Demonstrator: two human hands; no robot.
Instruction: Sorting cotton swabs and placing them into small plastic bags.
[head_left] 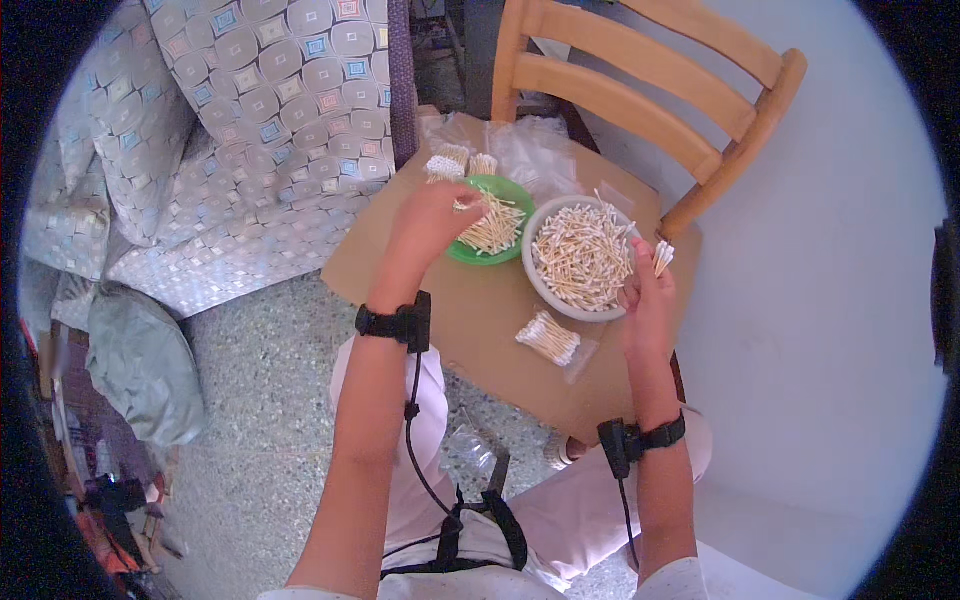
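My left hand (432,222) hovers over the green plate (515,192), pinching a few cotton swabs at the plate's left edge. The plate holds a small pile of swabs (494,230). My right hand (648,292) is raised at the right rim of the grey bowl (537,285) and holds a small bunch of swabs (663,256) upright. The bowl is heaped with loose swabs (582,255). A clear packet of swabs (548,338) lies on the cardboard sheet (480,320) in front of the bowl.
More bagged swabs (447,162) and clear plastic bags (530,145) lie behind the plate. The cardboard rests on a wooden chair (640,90). A patterned cushion or sofa (250,130) is at left, a speckled floor (260,400) below, a white wall at right.
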